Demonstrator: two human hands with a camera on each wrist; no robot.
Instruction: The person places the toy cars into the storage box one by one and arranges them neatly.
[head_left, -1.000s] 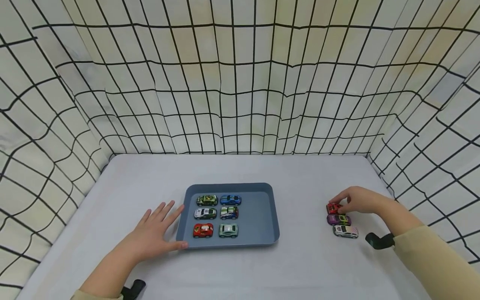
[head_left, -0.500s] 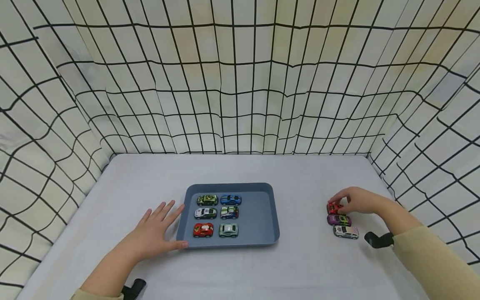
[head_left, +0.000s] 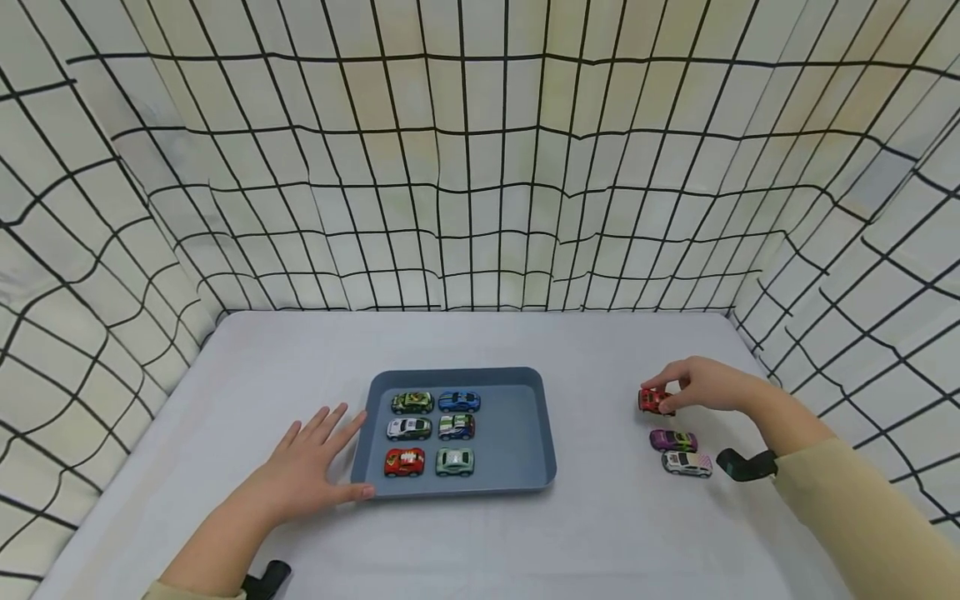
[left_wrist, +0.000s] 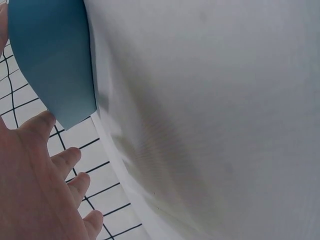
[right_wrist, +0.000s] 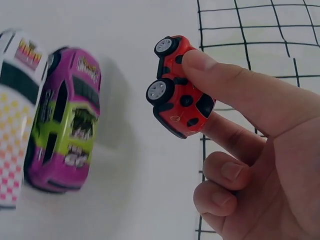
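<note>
My right hand [head_left: 708, 386] pinches a red toy car [right_wrist: 182, 92] with black spots between thumb and fingers, held above the table. Below it on the white cloth, a purple and green toy car [head_left: 673, 440] lies beside a white toy car [head_left: 686, 464] with a checkered pattern. At the left end of a blue-grey tray [head_left: 517, 433], my left hand [head_left: 300, 471] is spread flat, its thumb and a finger touching the rim. Two columns of toy cars stand in the tray's left and middle part, among them a red one [head_left: 404, 462] and a pale green one [head_left: 455, 462].
White cloth covers the table [head_left: 480, 542]. Behind and at both sides rise white walls with a black grid [head_left: 480, 208]. A black wrist device [head_left: 746, 465] sits at the right cuff, another [head_left: 267, 579] at the left.
My right hand has lifted the red spotted car off the table and away from the purple car, moving slightly up and left. The left hand stays at the tray.
</note>
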